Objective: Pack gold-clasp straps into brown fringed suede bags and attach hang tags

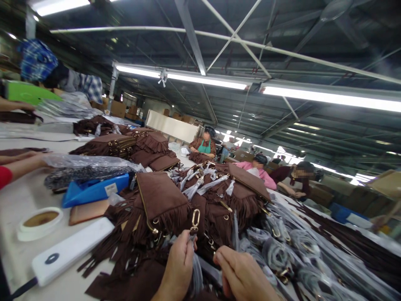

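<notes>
My left hand (179, 263), low in the centre, is closed around the end of a strap just below a gold clasp (194, 220), which points up from its fingertips. Grey wrapped strap hangs beneath that hand. To its right is my right hand (239, 271), its fingers curled together near a small gold hook; what they hold, if anything, is hidden. Brown fringed bags (163, 194) with gold zips lie just beyond both hands. Coiled straps in clear wrap (277, 253) are heaped to the right of my right hand.
On the left lie a white power bank (73, 248), a tape roll (40, 223), a blue holder (94, 190) and a wrapped dark bundle (84, 175). A person's arm (23, 165) reaches in there. Several people sit across the table. Long brown strips (347, 234) lie at right.
</notes>
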Demonstrator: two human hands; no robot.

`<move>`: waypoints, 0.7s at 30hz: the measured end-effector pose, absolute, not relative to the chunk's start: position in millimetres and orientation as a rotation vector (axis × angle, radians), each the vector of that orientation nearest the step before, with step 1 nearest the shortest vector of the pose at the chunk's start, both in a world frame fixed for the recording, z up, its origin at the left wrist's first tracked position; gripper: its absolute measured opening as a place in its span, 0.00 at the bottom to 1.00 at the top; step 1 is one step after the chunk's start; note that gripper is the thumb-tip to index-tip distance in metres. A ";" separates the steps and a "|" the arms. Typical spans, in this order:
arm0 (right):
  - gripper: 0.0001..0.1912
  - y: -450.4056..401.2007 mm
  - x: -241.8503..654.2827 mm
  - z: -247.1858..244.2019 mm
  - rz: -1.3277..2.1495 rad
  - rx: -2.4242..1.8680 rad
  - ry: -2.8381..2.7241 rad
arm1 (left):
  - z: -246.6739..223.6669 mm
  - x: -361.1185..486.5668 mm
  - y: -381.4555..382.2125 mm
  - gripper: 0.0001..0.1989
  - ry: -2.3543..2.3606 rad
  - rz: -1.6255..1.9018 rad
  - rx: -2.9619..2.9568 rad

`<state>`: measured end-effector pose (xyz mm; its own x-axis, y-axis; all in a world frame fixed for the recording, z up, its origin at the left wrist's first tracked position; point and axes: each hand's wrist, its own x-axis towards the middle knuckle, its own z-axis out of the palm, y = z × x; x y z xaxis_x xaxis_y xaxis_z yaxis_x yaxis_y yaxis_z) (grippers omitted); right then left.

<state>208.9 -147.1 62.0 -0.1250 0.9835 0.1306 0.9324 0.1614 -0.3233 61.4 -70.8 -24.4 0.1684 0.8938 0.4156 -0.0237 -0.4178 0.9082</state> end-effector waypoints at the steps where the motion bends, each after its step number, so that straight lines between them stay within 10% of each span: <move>1: 0.19 -146.8 205.5 64.4 0.239 -1.871 -2.131 | -25.2 61.8 -71.3 0.15 0.868 1.376 1.638; 21: 0.18 -146.7 183.7 84.2 0.293 -2.031 -2.057 | -38.2 68.7 -72.1 0.14 0.968 1.431 1.895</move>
<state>183.7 -146.7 84.2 -0.0084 0.9996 0.0268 0.9524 0.0161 -0.3045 68.7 -72.1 -38.2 0.1655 0.8171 0.5522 0.2082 -0.5763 0.7903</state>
